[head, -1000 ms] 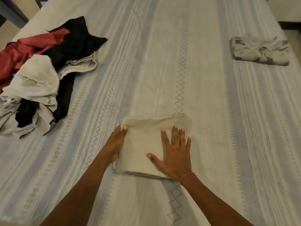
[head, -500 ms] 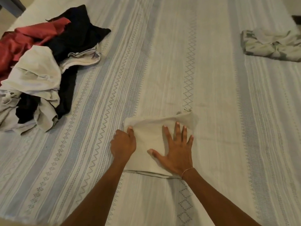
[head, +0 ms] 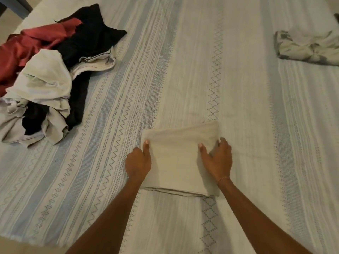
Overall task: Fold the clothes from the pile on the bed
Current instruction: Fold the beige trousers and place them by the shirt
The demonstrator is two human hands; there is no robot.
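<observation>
Cream fabric, a folded cloth [head: 178, 160], lies flat on the striped bedspread [head: 247, 107] in the near middle of the bed, its layered near edge square to the viewer and its far edge slightly lifted at the right corner. The left hand [head: 138, 163] grips the cloth's left edge, thumb laid on top and the other fingers curled under or beside the edge, out of sight. The right hand [head: 217, 158] sits at the right edge, thumb on the top surface and fingers bent round the side of the cloth; motion blur there hides exactly how deep they reach. Bare bedspread runs all round the cloth: a broad strip toward the near edge of the bed, wide room to the right, and a long open stretch beyond it. To the far left, well apart from the hands, the unfolded pile [head: 47, 77] of red, black and pale garments spreads close to the bed's left edge. At the far right a folded patterned garment [head: 308, 50] lies beside the frame edge, partly cut off.
</observation>
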